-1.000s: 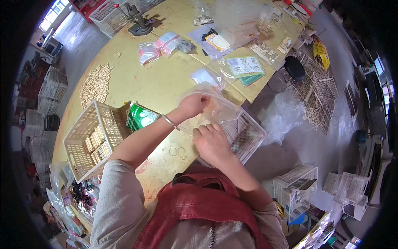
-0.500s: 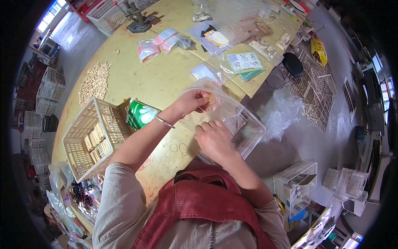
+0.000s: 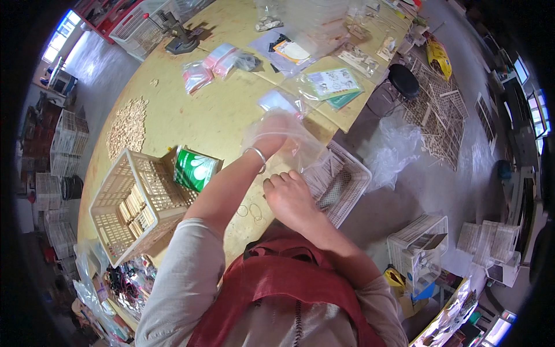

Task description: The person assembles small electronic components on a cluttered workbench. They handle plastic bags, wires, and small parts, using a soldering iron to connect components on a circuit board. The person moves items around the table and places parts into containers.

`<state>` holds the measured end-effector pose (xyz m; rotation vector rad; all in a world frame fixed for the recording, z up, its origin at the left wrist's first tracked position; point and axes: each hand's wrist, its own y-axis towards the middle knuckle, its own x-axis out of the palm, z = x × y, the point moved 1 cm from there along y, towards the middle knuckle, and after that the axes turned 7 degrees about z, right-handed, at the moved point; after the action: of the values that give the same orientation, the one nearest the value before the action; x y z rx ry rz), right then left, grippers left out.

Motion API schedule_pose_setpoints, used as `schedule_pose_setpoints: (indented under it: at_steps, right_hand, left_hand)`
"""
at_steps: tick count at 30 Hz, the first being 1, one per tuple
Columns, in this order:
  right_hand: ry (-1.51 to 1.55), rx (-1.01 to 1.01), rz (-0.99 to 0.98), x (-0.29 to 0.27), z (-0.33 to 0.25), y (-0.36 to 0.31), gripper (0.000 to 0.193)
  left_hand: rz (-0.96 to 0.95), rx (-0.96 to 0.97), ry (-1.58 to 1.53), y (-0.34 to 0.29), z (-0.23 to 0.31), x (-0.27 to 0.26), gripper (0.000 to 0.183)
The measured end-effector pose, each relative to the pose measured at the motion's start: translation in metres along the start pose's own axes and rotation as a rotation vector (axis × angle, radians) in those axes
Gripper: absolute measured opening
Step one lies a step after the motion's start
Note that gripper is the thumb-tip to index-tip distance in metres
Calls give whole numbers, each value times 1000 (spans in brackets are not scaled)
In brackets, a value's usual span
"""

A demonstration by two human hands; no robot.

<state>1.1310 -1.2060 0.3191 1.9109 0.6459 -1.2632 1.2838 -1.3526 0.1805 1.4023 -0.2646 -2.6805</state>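
Note:
A clear plastic bag (image 3: 305, 151) lies over the table's edge in front of me. My left hand (image 3: 276, 128) is inside it up to the wrist, where a metal bangle sits. The filmy plastic blurs its fingers, so their grip cannot be made out. Closer to me, my right hand (image 3: 291, 196) is curled closed at the bag's near edge, pinching the plastic. Just beyond that hand stands a white plastic basket (image 3: 363, 184) with thin pale sticks (image 3: 322, 174) in it, partly covered by the bag. Loose rubber bands (image 3: 255, 212) rest on the table to its left.
On the left, a cream basket (image 3: 151, 184) holds bundled wooden pieces, beside a green packet (image 3: 193, 169). A heap of small wooden bits (image 3: 128, 127) lies behind. Zip bags (image 3: 221, 61) and a hand press (image 3: 181, 40) are farther back. A black stool (image 3: 403, 81) stands right.
My left hand, earlier pinching something small and tan at the bag, has pushed away from me into the bag. My right hand has shifted slightly left and nearer, still closed.

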Motion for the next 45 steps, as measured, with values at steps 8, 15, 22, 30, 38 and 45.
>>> schedule_pose_setpoints:
  at_steps: [8, 15, 22, 30, 38, 45]
  right_hand:
    - [-51, 5, -89, 36, 5, -17, 9]
    - [-22, 20, -58, 30, 7, -22, 9]
    - [34, 4, -17, 0, 8, -2, 10]
    - [114, 59, 35, -12, 21, 10, 14]
    - [962, 605, 643, -16, 21, 28, 7]
    - [1192, 961, 438, -25, 34, 12, 7]
  left_hand:
    - [-135, -129, -2, 16, 22, 6, 40]
    - [-306, -136, 90, 10, 50, -20, 33]
    - [-116, 97, -5, -9, 26, -31, 23]
    - [-245, -673, -1006, -56, 46, -117, 21]
    - [-361, -668, -1426, -81, 60, -158, 21]
    - [-290, -491, -1200, -87, 82, -159, 20]
